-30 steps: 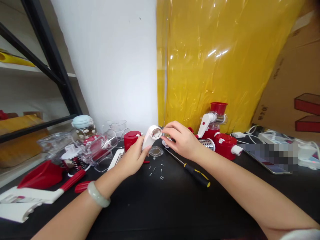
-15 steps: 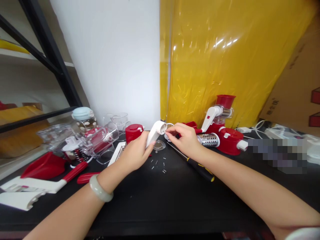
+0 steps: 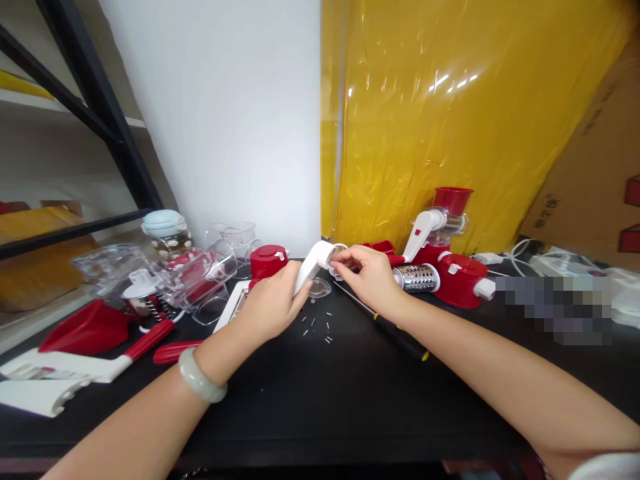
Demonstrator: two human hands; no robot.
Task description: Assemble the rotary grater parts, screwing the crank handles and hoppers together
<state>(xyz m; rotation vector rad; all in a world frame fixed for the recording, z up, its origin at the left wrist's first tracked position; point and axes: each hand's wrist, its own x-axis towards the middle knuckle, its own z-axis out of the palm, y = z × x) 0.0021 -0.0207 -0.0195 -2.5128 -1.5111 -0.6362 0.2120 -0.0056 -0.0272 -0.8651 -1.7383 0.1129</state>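
My left hand [image 3: 270, 307] is closed round a white plastic crank handle [image 3: 313, 265], held tilted above the black table [image 3: 320, 393]. My right hand [image 3: 367, 273] pinches a small part at the round open end of that handle; the part is too small to name. Below the handle lie a small clear oval cap [image 3: 319, 289] and several tiny metal pins [image 3: 316, 326]. A black and yellow screwdriver [image 3: 395, 331] lies under my right wrist, mostly hidden.
At the right stand a red and white rotary grater [image 3: 440, 230], a steel drum [image 3: 416, 278] and a red base [image 3: 460, 281]. Clear plastic housings [image 3: 195, 280], a red cap [image 3: 267, 260], a red scoop [image 3: 85, 330] and white parts [image 3: 55, 377] crowd the left. Yellow film [image 3: 450, 113] hangs behind.
The view has tilted up slightly. My right fingers have moved in against the open end of the white handle; my left hand keeps its hold.
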